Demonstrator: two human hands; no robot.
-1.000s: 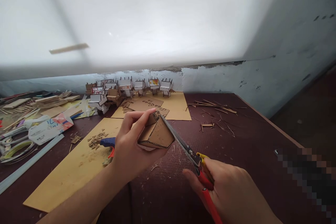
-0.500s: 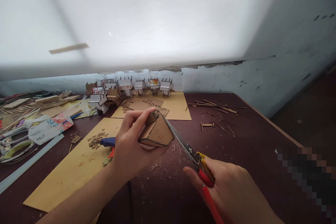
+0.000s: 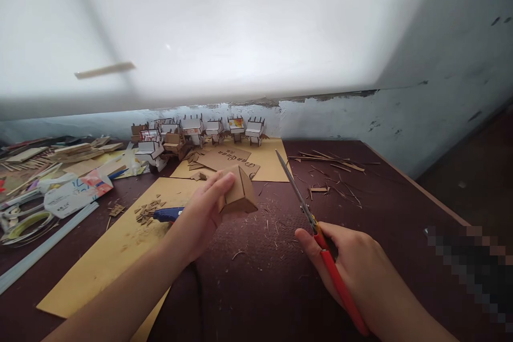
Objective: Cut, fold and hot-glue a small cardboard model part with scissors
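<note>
Above the middle of the table, my left hand [image 3: 206,214] is closed round a small folded cardboard piece [image 3: 241,192], brown with dark cut edges. My right hand [image 3: 352,262] grips scissors [image 3: 298,192] with red handles, their blades together and pointing up and away. A gap of table lies between the blades and the cardboard. Behind my left wrist lies a blue glue gun [image 3: 168,215], partly hidden by my arm. Small cardboard triangles [image 3: 149,211] are heaped beside its tip on a yellow sheet [image 3: 100,267].
Several small cardboard models [image 3: 192,131] stand along the wall. Thin offcut strips [image 3: 332,159] lie at the back right. Rolls of tape [image 3: 30,227], clear glue sticks [image 3: 48,248] and wood scraps [image 3: 72,152] crowd the left side. Flat cardboard sheets [image 3: 224,157] lie behind my left hand.
The scissors have moved right, away from the cardboard piece, and their blades now point more upright. My left hand has turned the piece, showing another side of it.
</note>
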